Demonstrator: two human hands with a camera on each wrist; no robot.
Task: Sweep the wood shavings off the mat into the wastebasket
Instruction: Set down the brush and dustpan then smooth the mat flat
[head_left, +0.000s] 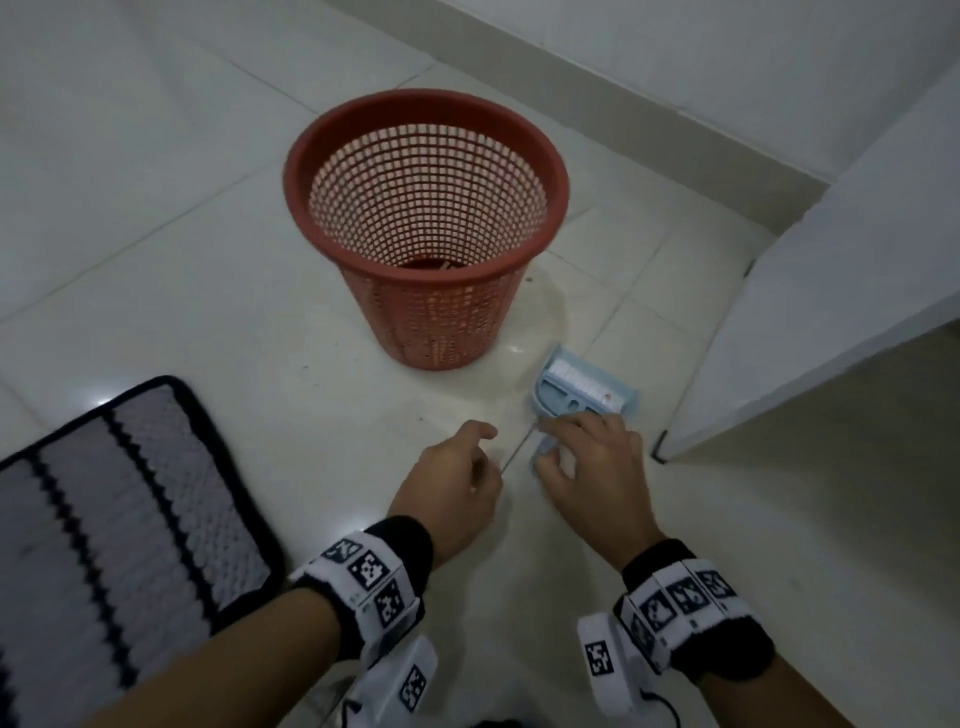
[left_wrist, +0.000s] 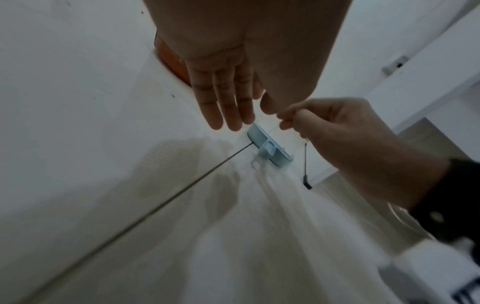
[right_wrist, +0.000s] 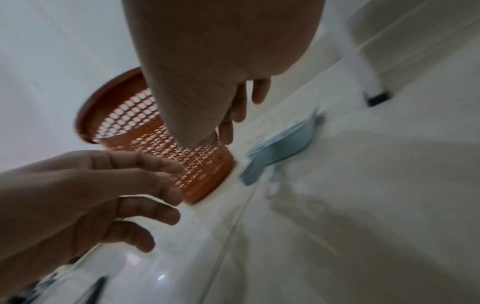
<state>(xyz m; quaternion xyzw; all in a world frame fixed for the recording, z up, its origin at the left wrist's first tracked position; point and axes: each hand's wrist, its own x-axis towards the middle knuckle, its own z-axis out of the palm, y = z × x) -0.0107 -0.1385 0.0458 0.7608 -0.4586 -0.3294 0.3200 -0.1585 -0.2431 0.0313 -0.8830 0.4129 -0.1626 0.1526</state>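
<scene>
On the glossy white tiled floor (head_left: 218, 291), the light-blue plastic dustpan with its white brush (head_left: 582, 387) lies just beyond the right hand (head_left: 592, 462), whose loosely spread fingers hover over its handle (contact unclear). The left hand (head_left: 452, 483), relaxed and empty, hangs beside it. A clumsy grab could skid the pan into the red plastic mesh wastebasket (head_left: 426, 228) ahead.

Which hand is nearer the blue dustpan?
Right. The right hand is over the handle end of the dustpan; the left hand hovers beside it, off to the left.

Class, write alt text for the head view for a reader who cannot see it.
Two hands reach for a blue dustpan with a brush on a tiled floor: the right hand touches its handle, the left hand hovers beside it. A red mesh wastebasket stands just beyond, and a striped mat lies at left.
</scene>
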